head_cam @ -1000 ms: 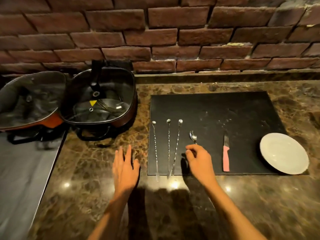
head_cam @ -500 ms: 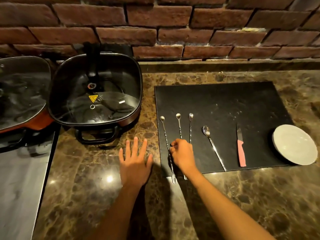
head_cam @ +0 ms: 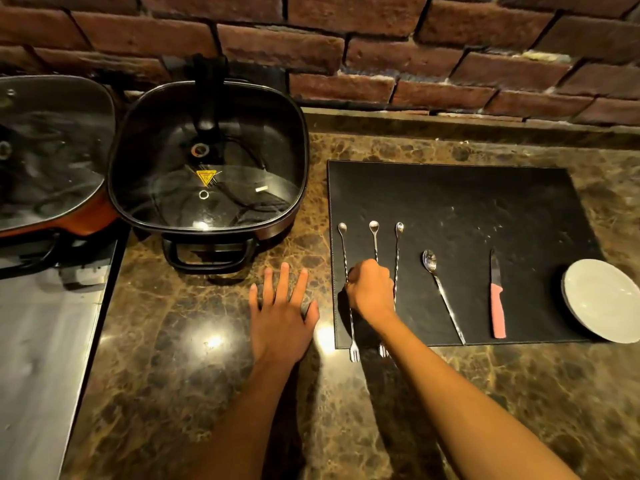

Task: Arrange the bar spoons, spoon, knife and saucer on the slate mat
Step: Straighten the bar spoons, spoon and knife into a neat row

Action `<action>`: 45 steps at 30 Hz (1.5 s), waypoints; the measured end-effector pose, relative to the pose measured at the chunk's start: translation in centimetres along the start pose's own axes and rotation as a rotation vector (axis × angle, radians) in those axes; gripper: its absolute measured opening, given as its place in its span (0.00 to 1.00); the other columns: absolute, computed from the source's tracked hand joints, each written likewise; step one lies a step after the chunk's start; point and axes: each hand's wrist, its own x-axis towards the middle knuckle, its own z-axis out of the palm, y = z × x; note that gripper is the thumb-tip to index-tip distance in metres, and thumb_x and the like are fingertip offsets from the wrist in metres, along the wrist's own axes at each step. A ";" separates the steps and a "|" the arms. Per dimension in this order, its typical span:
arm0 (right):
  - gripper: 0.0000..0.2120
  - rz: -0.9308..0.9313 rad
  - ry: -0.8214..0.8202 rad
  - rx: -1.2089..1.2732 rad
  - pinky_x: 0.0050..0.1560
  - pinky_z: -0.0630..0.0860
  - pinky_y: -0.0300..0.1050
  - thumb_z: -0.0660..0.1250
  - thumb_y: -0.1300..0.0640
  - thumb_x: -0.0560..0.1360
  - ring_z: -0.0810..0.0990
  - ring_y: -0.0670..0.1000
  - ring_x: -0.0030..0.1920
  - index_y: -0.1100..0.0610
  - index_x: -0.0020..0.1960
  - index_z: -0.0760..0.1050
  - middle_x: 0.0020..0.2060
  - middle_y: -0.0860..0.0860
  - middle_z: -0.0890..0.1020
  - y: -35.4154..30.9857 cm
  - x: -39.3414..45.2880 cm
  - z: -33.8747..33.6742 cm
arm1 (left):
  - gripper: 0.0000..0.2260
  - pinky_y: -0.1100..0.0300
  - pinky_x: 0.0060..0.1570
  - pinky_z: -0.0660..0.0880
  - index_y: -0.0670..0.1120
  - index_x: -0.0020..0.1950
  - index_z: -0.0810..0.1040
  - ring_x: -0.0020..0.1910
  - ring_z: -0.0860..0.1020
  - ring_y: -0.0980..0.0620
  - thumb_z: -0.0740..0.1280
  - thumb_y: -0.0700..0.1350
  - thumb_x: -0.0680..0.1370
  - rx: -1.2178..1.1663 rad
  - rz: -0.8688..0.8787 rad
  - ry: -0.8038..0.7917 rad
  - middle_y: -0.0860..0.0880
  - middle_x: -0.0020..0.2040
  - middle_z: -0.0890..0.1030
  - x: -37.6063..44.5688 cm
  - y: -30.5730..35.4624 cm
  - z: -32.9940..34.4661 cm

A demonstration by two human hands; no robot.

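Three long twisted bar spoons lie side by side at the left end of the black slate mat: the left bar spoon, the middle bar spoon and the right bar spoon. Their forked ends reach past the mat's front edge. My right hand is curled over the middle bar spoon's shaft, fingers closed around it. To the right lie a spoon, tilted, and a pink-handled knife. A white saucer overhangs the mat's right edge. My left hand rests flat on the counter, fingers spread.
A square electric pan with a glass lid stands left of the mat. A second lidded pan sits at the far left above a steel surface. A brick wall runs behind the marble counter.
My right hand left the spoon, which now lies tilted, and moved left onto the middle bar spoon, closing on it. My left hand stayed flat on the counter.
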 end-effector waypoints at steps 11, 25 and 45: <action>0.08 -0.032 0.002 0.031 0.44 0.80 0.55 0.63 0.65 0.72 0.81 0.69 0.48 0.62 0.46 0.81 0.46 0.64 0.82 -1.2 1.5 -0.1 | 0.30 0.37 0.76 0.55 0.55 0.81 0.61 0.80 0.60 0.39 0.55 0.61 0.79 0.000 0.015 0.024 0.44 0.82 0.63 -0.2 -0.1 0.3; 0.05 -0.015 0.014 0.073 0.46 0.81 0.59 0.65 0.62 0.74 0.82 0.67 0.47 0.62 0.45 0.80 0.46 0.63 0.82 -1.0 2.0 0.1 | 0.29 0.37 0.76 0.53 0.55 0.82 0.58 0.82 0.57 0.39 0.53 0.61 0.81 0.010 0.008 0.005 0.45 0.83 0.60 -0.2 -0.2 0.4; 0.05 0.054 0.075 0.087 0.48 0.79 0.57 0.67 0.58 0.74 0.79 0.68 0.50 0.60 0.47 0.76 0.49 0.63 0.80 2.8 1.5 -2.8 | 0.29 0.37 0.76 0.55 0.55 0.82 0.59 0.82 0.57 0.40 0.52 0.61 0.82 0.005 0.011 0.033 0.45 0.83 0.60 -0.3 -0.4 0.8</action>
